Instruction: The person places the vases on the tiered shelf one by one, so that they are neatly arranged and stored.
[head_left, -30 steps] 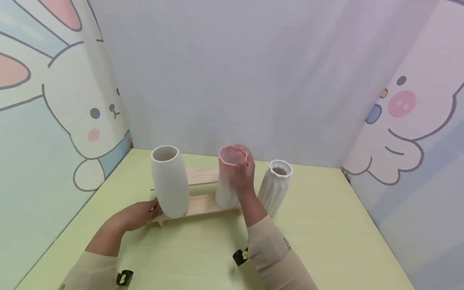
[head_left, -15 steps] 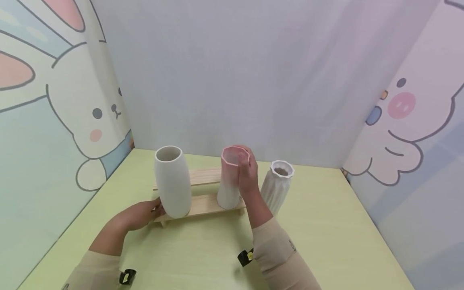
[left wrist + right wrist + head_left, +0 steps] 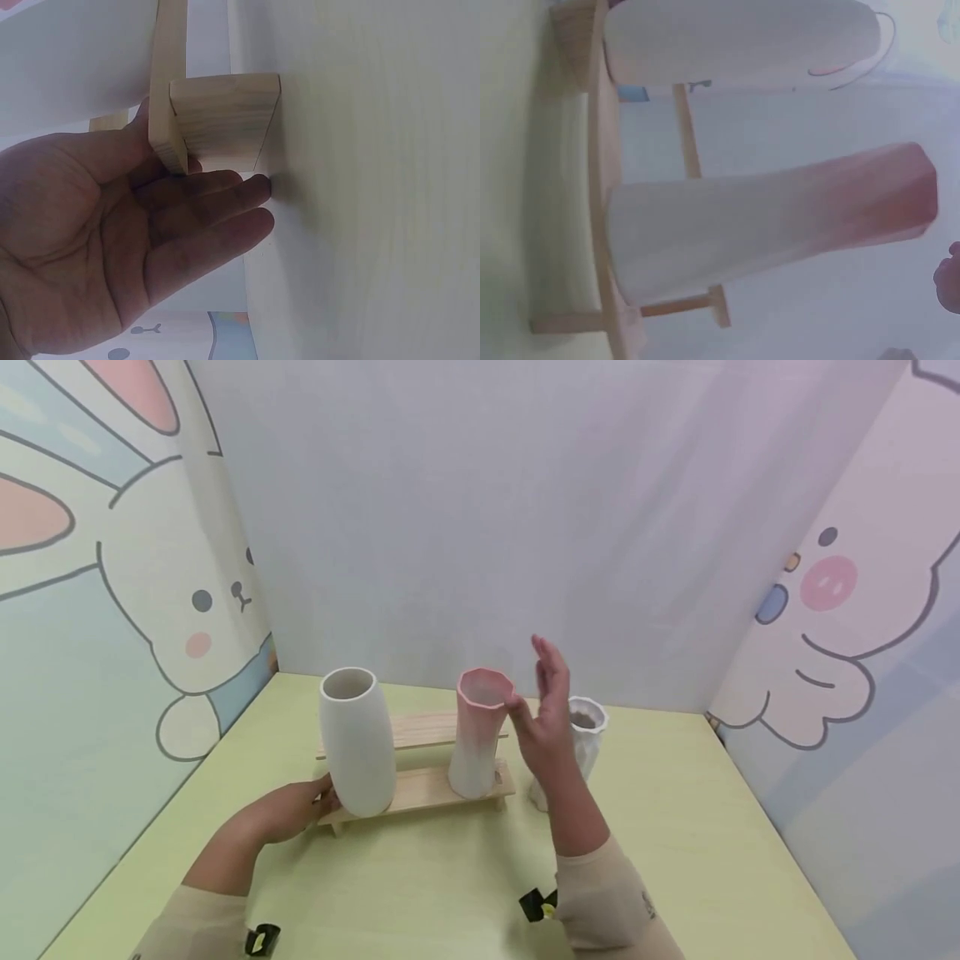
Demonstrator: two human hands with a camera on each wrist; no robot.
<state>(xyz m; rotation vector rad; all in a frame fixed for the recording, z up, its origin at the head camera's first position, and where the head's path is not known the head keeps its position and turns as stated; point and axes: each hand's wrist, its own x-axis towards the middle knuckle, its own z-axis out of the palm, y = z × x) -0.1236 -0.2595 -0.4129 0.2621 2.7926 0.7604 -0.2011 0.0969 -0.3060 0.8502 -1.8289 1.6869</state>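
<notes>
A two-tier wooden shelf (image 3: 420, 789) stands on the table. My left hand (image 3: 288, 810) holds its lower board at the left end; in the left wrist view the thumb lies over the board (image 3: 166, 82) and the other fingers sit below and beside the leg (image 3: 225, 112). On the lower board's left part rises a tall plain white vase (image 3: 356, 743). A pink-to-white faceted vase (image 3: 476, 735) stands upright on its right part. Just right of that rim my right hand (image 3: 547, 718) is raised with fingers extended, holding nothing. In the right wrist view a fingertip (image 3: 949, 281) shows apart from the vase.
A white ridged vase (image 3: 587, 739) stands on the table (image 3: 675, 827) right of the shelf, partly hidden behind my right hand. A pale curtain (image 3: 465, 527) hangs along the back, and printed cartoon walls (image 3: 172, 577) close off both sides.
My right hand has let go of the pink-and-white vase and moved right, its fingers straightening. The vase stays upright on the shelf. My left hand keeps its place at the shelf's end.
</notes>
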